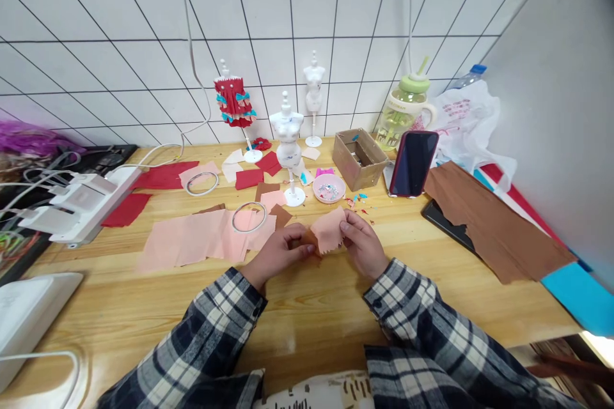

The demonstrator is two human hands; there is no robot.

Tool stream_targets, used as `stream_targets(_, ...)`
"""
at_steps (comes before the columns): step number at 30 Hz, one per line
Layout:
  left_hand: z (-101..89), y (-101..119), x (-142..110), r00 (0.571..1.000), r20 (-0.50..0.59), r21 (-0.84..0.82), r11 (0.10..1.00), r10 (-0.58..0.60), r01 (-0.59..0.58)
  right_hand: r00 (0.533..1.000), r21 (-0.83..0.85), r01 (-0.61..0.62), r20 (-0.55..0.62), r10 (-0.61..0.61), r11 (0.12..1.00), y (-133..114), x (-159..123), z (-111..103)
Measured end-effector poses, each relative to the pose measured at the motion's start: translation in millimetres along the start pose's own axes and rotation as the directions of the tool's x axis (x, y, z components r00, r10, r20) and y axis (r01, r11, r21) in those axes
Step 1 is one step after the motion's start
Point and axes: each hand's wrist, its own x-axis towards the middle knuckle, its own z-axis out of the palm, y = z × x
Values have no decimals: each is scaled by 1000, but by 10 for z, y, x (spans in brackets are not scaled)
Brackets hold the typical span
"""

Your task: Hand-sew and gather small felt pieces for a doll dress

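My left hand (277, 254) and my right hand (362, 244) meet over the wooden table (307, 326), both pinching a small pink fabric piece (329, 231) with a jagged lower edge. A sliver of brown fabric shows under it by my left fingers. Just beyond stands a bare white mini mannequin (288, 140) on a round base. A larger pink fabric sheet (192, 238) lies to the left with a tape ring (249, 216) on it.
A red-dressed mannequin (233, 104) and a third white mannequin (313, 91) stand at the back. A pink bead dish (329, 188), cardboard box (359, 156), propped phone (412, 163), bottle (405, 108), brown sheet (494, 220), red scraps (165, 176) and power strip (81, 201) surround them.
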Motion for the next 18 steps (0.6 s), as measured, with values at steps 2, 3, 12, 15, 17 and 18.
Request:
stream_targets(2,-11,8,-5,1000,4,-35,999,-6,6,1000,-10,19,-1,-19,1000,-20,13,-32)
stream_targets(3,-19,-2,-6,999,-27,-82,996,-35,33,1000,-7,24,-1,-24,1000,-31,24,-52)
stream_targets(12,-55,-180,38,913,-356,-514,858,-199,-14,998,21,29,-64,-28,999,-65,113,-197)
stream_targets(15,-56,-152,33,892,-393,-505,863,-221,-9,996,25,28,-82,-26,999,-47,120,-206)
stream_targets(17,-66,-137,28,882,-418,-496,868,-217,-22,995,12,22,-99,-21,1000,-42,125,-208)
stream_targets(18,-72,-135,26,879,-428,-492,870,-210,-32,994,1,19,-105,-19,1000,-42,127,-209)
